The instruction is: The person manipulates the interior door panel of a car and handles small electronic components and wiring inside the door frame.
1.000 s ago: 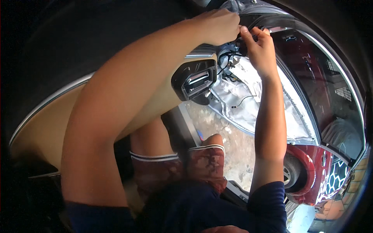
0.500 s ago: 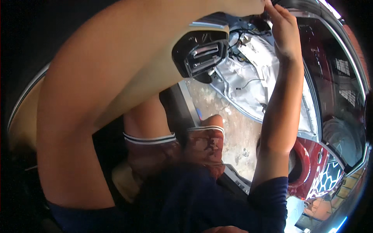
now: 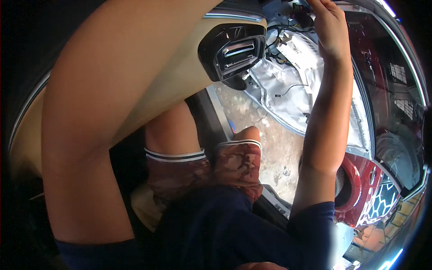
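My left forearm (image 3: 112,81) reaches up across the left of the view and out past the top edge, so that hand is hidden. At the top right my right hand (image 3: 330,27) has its fingers curled at the upper edge; what they grip is out of sight. Just left of it are a dark fitting (image 3: 300,13) and black wiring (image 3: 275,45) by an open car door, whose inner face is covered in a silvery sheet (image 3: 283,103). A glossy black air vent (image 3: 231,54) sits at the end of the beige dashboard (image 3: 189,85).
My legs (image 3: 171,128) are inside the car beside the door sill (image 3: 218,108). Pale concrete ground (image 3: 274,162) shows beyond them. On the right are the door's dark window (image 3: 387,85) and a red car body panel with a wheel arch (image 3: 355,184).
Both my arms have moved higher, the left hand passing out of the top edge and the right hand rising toward it. The vent and door appear higher in the view.
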A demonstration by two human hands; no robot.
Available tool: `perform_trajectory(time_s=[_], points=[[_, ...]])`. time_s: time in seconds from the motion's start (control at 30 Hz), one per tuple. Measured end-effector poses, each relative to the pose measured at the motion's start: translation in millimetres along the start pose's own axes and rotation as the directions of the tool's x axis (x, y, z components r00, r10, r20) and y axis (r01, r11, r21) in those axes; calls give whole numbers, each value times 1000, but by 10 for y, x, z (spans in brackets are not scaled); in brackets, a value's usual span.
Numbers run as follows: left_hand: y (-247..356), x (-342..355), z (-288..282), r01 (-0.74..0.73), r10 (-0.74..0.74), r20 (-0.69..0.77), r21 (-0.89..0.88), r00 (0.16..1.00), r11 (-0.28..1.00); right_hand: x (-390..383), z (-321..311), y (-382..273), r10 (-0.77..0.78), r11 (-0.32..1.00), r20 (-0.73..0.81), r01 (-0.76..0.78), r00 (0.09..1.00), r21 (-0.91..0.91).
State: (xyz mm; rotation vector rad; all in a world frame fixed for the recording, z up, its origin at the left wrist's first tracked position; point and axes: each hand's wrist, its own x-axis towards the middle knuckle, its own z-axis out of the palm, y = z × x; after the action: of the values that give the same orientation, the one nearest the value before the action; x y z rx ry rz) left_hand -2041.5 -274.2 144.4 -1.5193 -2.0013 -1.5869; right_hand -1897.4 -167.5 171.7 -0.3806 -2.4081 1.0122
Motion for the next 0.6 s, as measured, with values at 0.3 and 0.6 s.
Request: perform_trajectory(time_s=[0.3,0.6], points=[[193,-67,-51,-152,160,-99,82,982,985,13,-118,-107,13,985,6,-12,1000,-173],[1125,-2211,-319,-16,-6,-87,-251,996,968,13,-188,-28,-28,946,-80,1,996,-325]])
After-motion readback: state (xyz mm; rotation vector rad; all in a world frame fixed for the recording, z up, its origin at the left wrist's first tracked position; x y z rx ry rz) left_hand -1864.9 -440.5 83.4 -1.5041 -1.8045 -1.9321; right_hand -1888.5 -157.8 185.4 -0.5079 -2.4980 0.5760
